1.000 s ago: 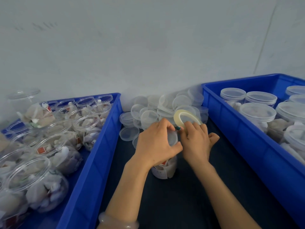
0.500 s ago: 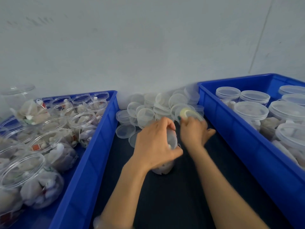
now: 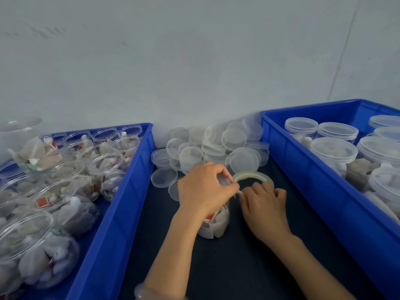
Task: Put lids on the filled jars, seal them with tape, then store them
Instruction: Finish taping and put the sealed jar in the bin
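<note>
A filled clear jar (image 3: 215,224) stands on the dark table between two blue bins. My left hand (image 3: 203,189) grips its top, so the lid is hidden under the fingers. My right hand (image 3: 263,202) holds a roll of clear tape (image 3: 252,176) just right of the jar, fingers curled over the ring. A short strip of tape runs between the two hands near the jar's rim. A heap of loose clear lids (image 3: 207,146) lies behind the jar against the wall.
The left blue bin (image 3: 121,204) holds several open filled jars (image 3: 56,191). The right blue bin (image 3: 307,169) holds several lidded jars (image 3: 333,150). A grey wall closes the back. Dark table surface (image 3: 249,267) lies bare toward me.
My right hand with the tape roll has come down and toward me beside the jar. My left hand has stayed on the jar's top.
</note>
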Demonstrator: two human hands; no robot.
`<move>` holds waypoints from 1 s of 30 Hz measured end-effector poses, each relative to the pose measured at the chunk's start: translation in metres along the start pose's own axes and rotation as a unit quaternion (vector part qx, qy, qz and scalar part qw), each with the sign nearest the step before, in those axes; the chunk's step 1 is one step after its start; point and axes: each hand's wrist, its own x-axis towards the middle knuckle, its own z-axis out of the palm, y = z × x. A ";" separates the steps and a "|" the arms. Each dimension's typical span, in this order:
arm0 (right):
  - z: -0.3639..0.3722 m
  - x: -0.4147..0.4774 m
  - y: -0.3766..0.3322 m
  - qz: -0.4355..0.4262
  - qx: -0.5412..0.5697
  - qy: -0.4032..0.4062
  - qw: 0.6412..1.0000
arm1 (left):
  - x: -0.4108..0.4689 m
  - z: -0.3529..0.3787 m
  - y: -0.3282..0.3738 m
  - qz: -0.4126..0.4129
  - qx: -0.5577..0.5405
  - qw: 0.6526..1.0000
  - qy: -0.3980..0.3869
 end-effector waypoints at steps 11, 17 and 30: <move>-0.005 -0.012 -0.004 -0.070 0.362 0.058 0.928 | -0.007 0.008 -0.014 -0.044 -0.286 0.949 0.125; -0.002 -0.023 -0.044 -0.140 0.493 -0.006 0.858 | -0.020 0.030 -0.033 -0.085 -0.558 0.817 0.122; -0.070 -0.005 0.023 0.030 0.624 0.297 0.722 | -0.018 0.053 -0.063 -0.236 -0.486 0.841 0.036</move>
